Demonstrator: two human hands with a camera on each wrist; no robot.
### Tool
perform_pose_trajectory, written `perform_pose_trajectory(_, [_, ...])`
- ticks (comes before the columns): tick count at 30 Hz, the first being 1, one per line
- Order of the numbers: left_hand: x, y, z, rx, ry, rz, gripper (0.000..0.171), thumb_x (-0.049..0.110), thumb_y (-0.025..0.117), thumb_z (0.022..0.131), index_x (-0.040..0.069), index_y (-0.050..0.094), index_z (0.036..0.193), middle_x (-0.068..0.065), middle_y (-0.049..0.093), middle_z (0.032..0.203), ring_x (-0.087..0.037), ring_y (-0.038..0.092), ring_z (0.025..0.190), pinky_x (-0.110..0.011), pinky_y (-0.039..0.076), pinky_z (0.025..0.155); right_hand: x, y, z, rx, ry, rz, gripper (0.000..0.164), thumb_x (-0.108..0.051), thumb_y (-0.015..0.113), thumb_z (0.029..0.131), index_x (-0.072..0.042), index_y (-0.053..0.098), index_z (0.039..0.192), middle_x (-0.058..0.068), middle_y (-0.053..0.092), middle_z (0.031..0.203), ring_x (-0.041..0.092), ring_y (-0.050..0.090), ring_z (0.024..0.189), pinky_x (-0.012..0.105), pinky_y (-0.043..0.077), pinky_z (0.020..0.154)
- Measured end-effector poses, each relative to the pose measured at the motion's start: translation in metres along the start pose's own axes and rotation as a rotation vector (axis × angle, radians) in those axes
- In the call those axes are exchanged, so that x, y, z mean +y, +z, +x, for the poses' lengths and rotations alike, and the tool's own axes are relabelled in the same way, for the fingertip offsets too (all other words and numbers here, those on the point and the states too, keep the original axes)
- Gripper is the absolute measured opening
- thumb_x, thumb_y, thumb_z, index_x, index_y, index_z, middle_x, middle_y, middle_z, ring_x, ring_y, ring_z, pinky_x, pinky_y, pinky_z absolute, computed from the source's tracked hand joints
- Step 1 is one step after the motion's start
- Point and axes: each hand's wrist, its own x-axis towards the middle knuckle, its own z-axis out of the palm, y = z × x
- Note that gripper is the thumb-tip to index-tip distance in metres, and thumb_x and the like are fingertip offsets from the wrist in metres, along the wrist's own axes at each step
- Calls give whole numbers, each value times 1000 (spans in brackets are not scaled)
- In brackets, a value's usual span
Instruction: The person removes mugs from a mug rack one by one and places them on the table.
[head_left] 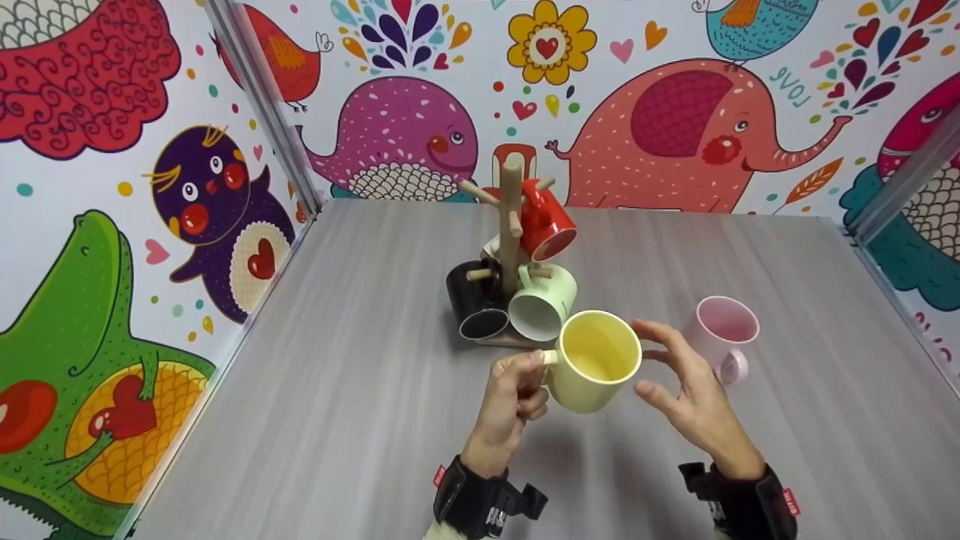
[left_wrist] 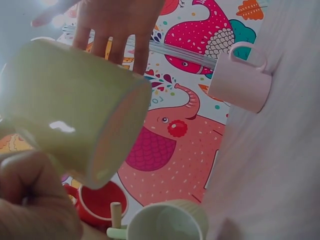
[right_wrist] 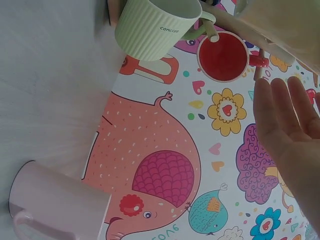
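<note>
A yellow mug is held up over the table, its mouth tilted toward the head camera. My left hand grips it by the handle at its left side. On the mug's other side, my right hand is spread, with fingertips right by the rim and nothing in its grasp. The left wrist view shows the mug's wall and base large, with the right hand's fingers behind it. Just beyond the mug, a wooden mug tree carries a black mug, a pale green mug and a red mug.
A pink mug stands upright on the grey table, right of my right hand, its handle toward me. Cartoon-printed panels close off the back and sides of the table.
</note>
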Motion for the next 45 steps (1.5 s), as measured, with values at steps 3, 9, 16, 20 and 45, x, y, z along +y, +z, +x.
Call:
perform_pose_trajectory(3, [0, 1, -1, 5, -1, 3, 34, 25, 62, 89, 22, 49, 57, 13, 33, 52, 1, 25, 41, -17, 19, 42, -1, 1, -1, -20, 36, -29, 78, -3, 81, 77, 4, 45, 146, 8, 55, 142, 13, 50, 131, 21, 43, 101])
perform_pose_trajectory(9, [-1, 3, -1, -6, -15, 2, 35, 24, 59, 90, 22, 47, 57, 14, 33, 52, 1, 25, 41, -16, 19, 42, -3, 3, -3, -47, 120, -74, 92, 2, 85, 69, 5, 39, 149, 23, 49, 145, 7, 48, 131, 17, 41, 101])
perform_pose_trajectory(16, [-2, 5, 1, -16, -29, 7, 35, 21, 57, 91, 21, 49, 58, 13, 33, 53, 2, 26, 41, -16, 20, 42, -5, 6, -4, -43, 189, -92, 94, 4, 89, 66, 8, 40, 147, 23, 53, 142, 5, 52, 124, 15, 40, 100])
perform_pose_trajectory(20, [-3, 6, 1, -18, -32, 6, 32, 22, 58, 91, 21, 52, 59, 13, 34, 53, 2, 26, 41, -16, 20, 42, -5, 8, -4, -41, 201, -80, 94, 4, 90, 65, 10, 41, 145, 22, 54, 139, 5, 52, 124, 15, 39, 102])
perform_pose_trajectory(45, [-5, 5, 2, -53, -45, 14, 32, 23, 57, 91, 22, 52, 59, 13, 35, 52, 2, 25, 41, -17, 19, 42, -2, 13, -3, 1, 172, -96, 94, 6, 94, 58, 11, 46, 139, 18, 61, 127, 11, 57, 111, 16, 42, 96])
